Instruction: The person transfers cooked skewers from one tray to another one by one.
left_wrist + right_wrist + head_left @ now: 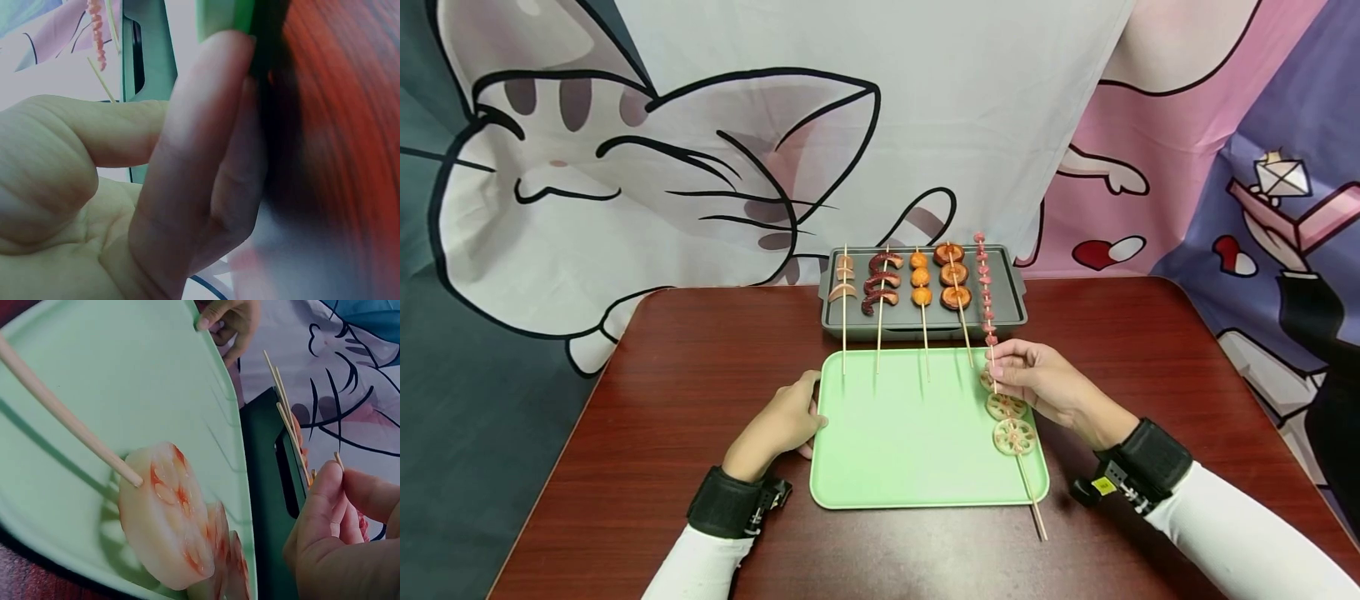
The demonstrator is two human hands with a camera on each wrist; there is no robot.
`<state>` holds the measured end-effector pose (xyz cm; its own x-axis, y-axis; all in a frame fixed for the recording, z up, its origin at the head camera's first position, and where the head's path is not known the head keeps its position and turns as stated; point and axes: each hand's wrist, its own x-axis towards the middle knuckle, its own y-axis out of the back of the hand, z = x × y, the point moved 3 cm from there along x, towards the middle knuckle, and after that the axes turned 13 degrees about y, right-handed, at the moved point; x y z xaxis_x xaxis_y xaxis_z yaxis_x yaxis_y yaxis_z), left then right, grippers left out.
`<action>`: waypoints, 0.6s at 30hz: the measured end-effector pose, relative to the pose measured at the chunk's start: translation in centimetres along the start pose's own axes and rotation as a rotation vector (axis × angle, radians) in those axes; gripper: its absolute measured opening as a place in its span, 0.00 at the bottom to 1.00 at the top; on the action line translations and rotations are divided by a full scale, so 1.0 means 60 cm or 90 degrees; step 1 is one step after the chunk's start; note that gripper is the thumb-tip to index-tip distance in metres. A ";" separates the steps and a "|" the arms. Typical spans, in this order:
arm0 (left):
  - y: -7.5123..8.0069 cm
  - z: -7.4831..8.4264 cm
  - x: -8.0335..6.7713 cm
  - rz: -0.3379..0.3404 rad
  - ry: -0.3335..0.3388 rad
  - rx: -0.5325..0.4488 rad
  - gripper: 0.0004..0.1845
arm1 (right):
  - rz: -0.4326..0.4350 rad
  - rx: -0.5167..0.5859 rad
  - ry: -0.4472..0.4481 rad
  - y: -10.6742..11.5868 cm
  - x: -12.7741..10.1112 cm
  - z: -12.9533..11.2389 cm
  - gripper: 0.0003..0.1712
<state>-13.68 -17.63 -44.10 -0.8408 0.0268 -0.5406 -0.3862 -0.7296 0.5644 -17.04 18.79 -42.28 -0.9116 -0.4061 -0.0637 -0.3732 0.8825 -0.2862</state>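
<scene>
My right hand [1037, 379] pinches the bare stick end of a skewer of small red pieces [985, 287] between thumb and fingertips. The skewer overlaps the right side of a grey grill pan [1009, 292] in the head view. At the left edge of a light green tray [902, 450], my left hand [786, 417] grips the rim, thumb on top and fingers beneath. Along the tray's right side lies a skewer of lotus root slices [1014, 436], its stick sticking out past the front edge; my right hand partly hides its far slice.
On the pan lie skewers of pale slices [842, 290], dark red curved pieces [880, 282], orange balls [921, 278] and brown mushroom caps [954, 275]. Their sticks reach over the tray's far edge. A printed cloth [985, 108] hangs behind the brown table [700, 358].
</scene>
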 end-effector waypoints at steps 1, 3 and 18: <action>0.000 0.000 0.000 -0.001 0.001 0.000 0.38 | -0.004 -0.004 -0.003 -0.001 -0.002 -0.001 0.08; 0.000 -0.001 0.001 -0.002 0.002 0.000 0.38 | -0.011 -0.009 -0.010 -0.003 -0.007 -0.001 0.08; -0.001 -0.002 0.002 0.000 -0.004 -0.004 0.38 | -0.025 -0.035 -0.003 -0.009 -0.044 -0.001 0.08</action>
<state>-13.70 -17.67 -44.29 -0.8435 0.0316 -0.5362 -0.3835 -0.7343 0.5602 -14.47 19.40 -41.88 -0.8951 -0.4419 -0.0585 -0.4179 0.8775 -0.2351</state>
